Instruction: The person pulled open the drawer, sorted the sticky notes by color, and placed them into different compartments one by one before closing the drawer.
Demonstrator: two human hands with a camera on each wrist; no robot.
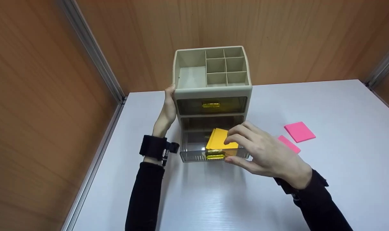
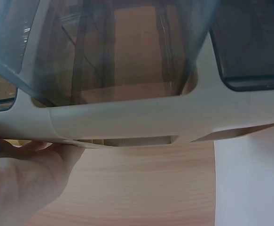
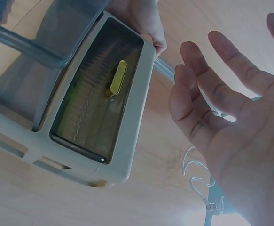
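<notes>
Meanwhile, square yellow pad (image 1: 219,139) fills smoky plastic drawer (image 1: 194,156).

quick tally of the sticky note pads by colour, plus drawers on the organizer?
Yellow square sticky note pad, in the open lower drawer: 1
Pink square sticky note pads on the white table, and: 2
Smoky translucent plastic drawers of the beige organizer, upper closed, lower open: 2
Total: 5

Head cam looks down from above; wrist cams v. close, upward — all share organiser (image 1: 212,80)
</notes>
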